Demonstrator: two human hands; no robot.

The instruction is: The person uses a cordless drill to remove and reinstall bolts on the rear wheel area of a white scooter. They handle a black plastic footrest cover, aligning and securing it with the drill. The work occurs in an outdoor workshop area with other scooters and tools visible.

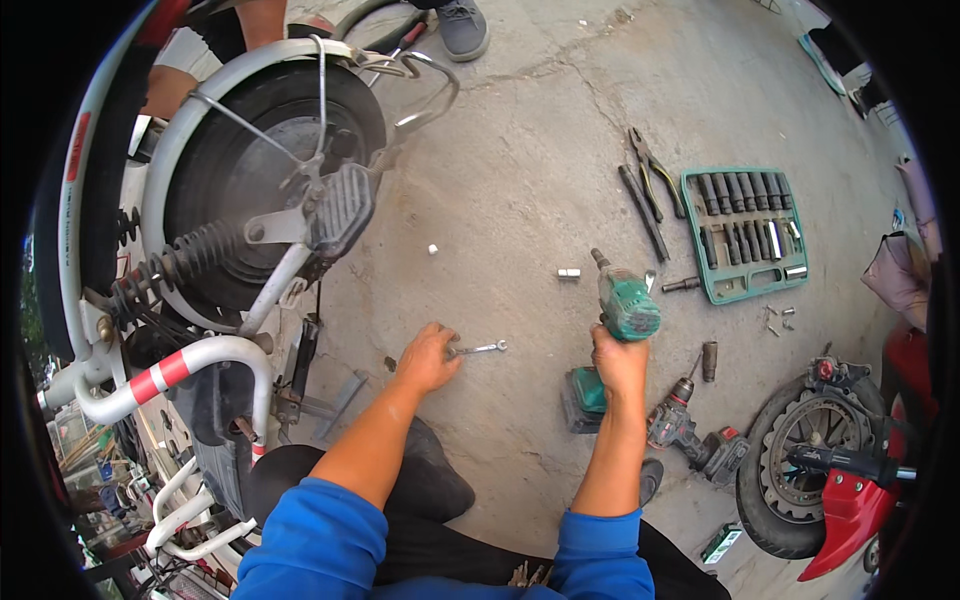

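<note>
My left hand (pixel 428 358) is closed around one end of a small silver wrench (pixel 485 349), low over the concrete floor. The wrench's other end points to the right. My right hand (pixel 620 358) grips the handle of a green cordless impact wrench (pixel 630 305). Its nose points away from me, and its battery base (pixel 586 395) shows left of my wrist. A short silver socket (pixel 569 273) lies left of the tool's nose. To my left stands a scooter's rear wheel (pixel 270 180) with a spring shock absorber (pixel 185 265).
Right of the impact wrench lies a green socket case (pixel 745 290), with pliers (pixel 655 175) beside it. A red and black cordless drill (pixel 690 435) rests near my right forearm. At the right stand a wheel with a brake disc (pixel 810 450) and a red fender (pixel 850 515). Another person's shoe (pixel 462 30) is at the top.
</note>
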